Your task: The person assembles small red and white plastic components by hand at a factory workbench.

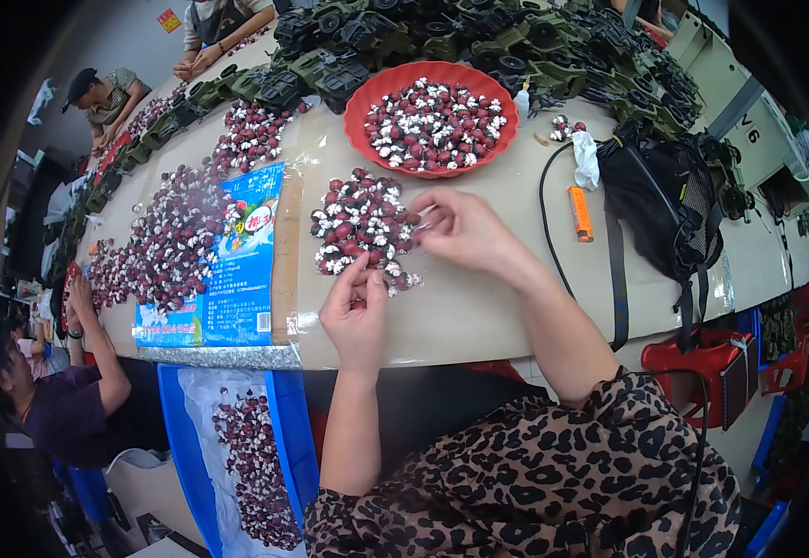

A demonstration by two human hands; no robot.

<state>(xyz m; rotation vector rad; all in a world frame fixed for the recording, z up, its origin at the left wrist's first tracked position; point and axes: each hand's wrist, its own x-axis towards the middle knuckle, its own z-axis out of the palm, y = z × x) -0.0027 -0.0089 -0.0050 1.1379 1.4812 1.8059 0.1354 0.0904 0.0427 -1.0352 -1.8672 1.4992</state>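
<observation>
Red-and-white pile (360,216): left of the right hand, on the left hand's far side, longest from far to near.
Left hand (356,312): at its near edge; can't tell if pinching.
Right hand (465,232): at its right edge, fingers bent; can't tell if pinching.

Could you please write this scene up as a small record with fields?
Left hand: fingers bent at the near edge of the small pile; hold unclear
Right hand: fingers bent at the pile's right edge; hold unclear
Pile contents: red-and-white pieces
Beyond pile: red bowl of similar pieces
Left of pile: blue printed sheet, partly covered
Right: orange object, black bag
Far side: heaped green toy vehicles
</observation>
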